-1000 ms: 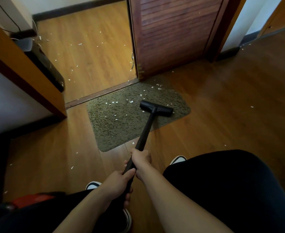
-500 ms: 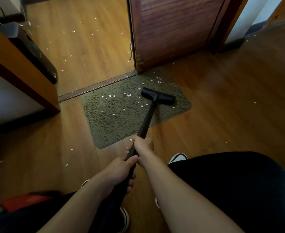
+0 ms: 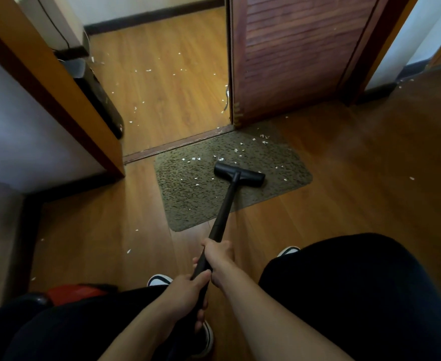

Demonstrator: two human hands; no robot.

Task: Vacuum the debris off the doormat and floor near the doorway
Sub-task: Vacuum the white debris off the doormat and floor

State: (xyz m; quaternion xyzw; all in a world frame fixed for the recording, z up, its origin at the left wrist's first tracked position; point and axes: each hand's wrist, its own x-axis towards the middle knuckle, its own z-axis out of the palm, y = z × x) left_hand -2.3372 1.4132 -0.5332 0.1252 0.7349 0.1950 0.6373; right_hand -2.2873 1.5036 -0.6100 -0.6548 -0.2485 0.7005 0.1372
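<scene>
The right hand and the left hand both grip the black wand, with the fingers curled round it. The right one is further along the wand, and the left one is just behind it, toward 7 o'clock. From the hands the wand runs toward 1 o'clock and ends in a flat black nozzle, which rests on the doormat, near its middle. The mat is dark and rough, and it lies on the wood floor just before the threshold. The debris is small white bits. On the mat most of them lie from 10 to 1 o'clock of the nozzle, near the far edge, and a few lie at 8 o'clock of it. More bits are on the floor past the threshold, at 11 o'clock, and single ones lie at 3 and at 8 o'clock of the mat. A slatted door stands at 1 o'clock. A white-toed shoe shows at 3 o'clock of the right hand.
</scene>
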